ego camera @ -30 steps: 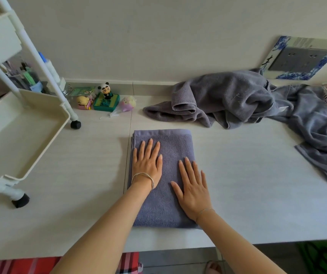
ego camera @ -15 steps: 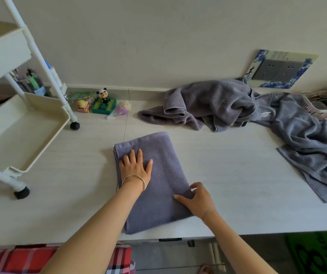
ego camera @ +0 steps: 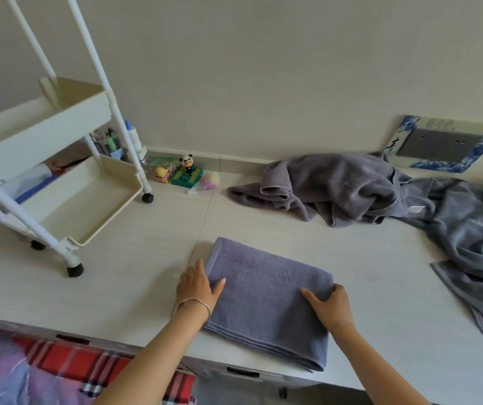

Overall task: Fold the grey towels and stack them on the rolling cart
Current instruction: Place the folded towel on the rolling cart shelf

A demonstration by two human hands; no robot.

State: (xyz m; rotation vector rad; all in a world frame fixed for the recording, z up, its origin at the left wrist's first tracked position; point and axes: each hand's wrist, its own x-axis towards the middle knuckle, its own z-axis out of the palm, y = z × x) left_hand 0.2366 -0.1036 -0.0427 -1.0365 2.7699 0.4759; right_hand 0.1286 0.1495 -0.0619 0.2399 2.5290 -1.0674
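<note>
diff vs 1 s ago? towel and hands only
The folded towel has been turned from lengthwise to crosswise. The left hand and right hand went from lying flat on top to gripping its two ends. The unfolded towels and cart stayed put.

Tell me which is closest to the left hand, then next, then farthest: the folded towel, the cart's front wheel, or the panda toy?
1. Folded towel: touching the left hand, just right of it.
2. Cart's front wheel: to the left on the table.
3. Panda toy: far back by the wall.
</note>
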